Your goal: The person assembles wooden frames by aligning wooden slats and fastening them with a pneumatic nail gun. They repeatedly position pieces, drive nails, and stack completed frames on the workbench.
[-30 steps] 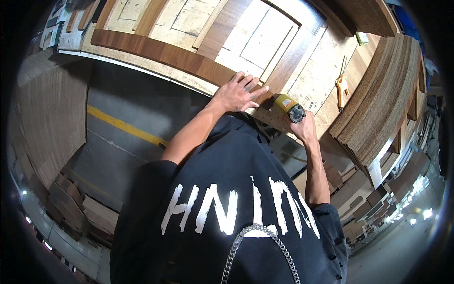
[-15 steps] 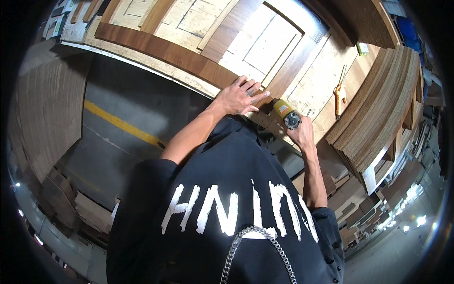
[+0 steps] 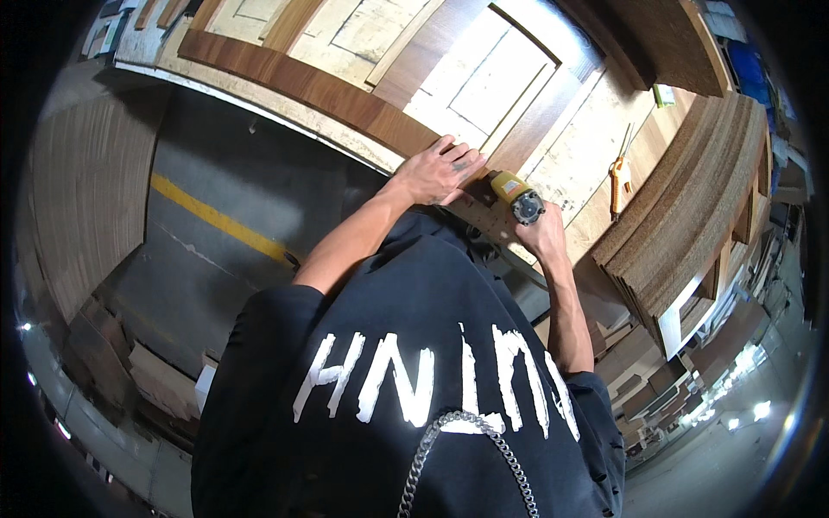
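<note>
My left hand (image 3: 440, 171) lies flat, fingers spread, on a long dark wood strip (image 3: 302, 82) that runs along the near edge of the workbench (image 3: 553, 164). My right hand (image 3: 542, 231) grips a small yellow power tool (image 3: 515, 195) with a dark round end. The tool sits on the bench edge just right of my left hand, almost touching its fingers. My black shirt with white print fills the lower middle of the view.
A pale framed panel (image 3: 484, 82) lies on the bench beyond my hands. An orange-handled tool (image 3: 617, 173) lies to the right. Stacked curved boards (image 3: 691, 207) rise at the right. Grey floor with a yellow line (image 3: 216, 220) is to the left, and timber offcuts (image 3: 164, 380) lie below.
Both hands and the yellow tool stay in the same spot on the bench edge; only the view has shifted slightly.
</note>
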`<state>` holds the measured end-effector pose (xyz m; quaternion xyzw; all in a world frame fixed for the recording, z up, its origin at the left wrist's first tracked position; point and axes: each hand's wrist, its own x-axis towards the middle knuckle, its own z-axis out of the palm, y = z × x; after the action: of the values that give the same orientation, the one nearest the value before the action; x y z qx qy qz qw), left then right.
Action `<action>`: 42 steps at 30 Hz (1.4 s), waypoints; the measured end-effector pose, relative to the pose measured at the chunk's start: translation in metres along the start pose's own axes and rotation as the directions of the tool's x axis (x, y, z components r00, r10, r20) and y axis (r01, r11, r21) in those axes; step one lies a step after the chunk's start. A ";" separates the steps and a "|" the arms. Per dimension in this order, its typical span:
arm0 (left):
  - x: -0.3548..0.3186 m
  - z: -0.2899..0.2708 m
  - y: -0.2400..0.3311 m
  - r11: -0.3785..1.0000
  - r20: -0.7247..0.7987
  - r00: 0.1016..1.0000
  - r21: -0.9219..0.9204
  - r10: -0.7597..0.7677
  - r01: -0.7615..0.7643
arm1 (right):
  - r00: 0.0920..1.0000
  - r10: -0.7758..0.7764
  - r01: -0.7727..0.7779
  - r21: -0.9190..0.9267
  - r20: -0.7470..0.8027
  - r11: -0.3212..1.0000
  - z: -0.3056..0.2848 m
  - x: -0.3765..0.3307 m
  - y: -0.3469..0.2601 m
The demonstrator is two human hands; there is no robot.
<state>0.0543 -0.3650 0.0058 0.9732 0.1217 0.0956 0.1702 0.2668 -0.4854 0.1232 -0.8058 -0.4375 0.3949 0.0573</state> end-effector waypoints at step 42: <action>-0.099 -0.084 -0.196 0.992 -0.029 0.994 0.074 0.106 -0.104 | 0.980 0.165 -0.137 0.222 -0.114 0.966 0.061 0.056 -0.190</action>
<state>-0.0991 -0.1867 -0.0004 0.9821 0.0766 0.1156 0.1275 0.1161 -0.3426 0.1318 -0.8503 -0.3253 0.3888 0.1414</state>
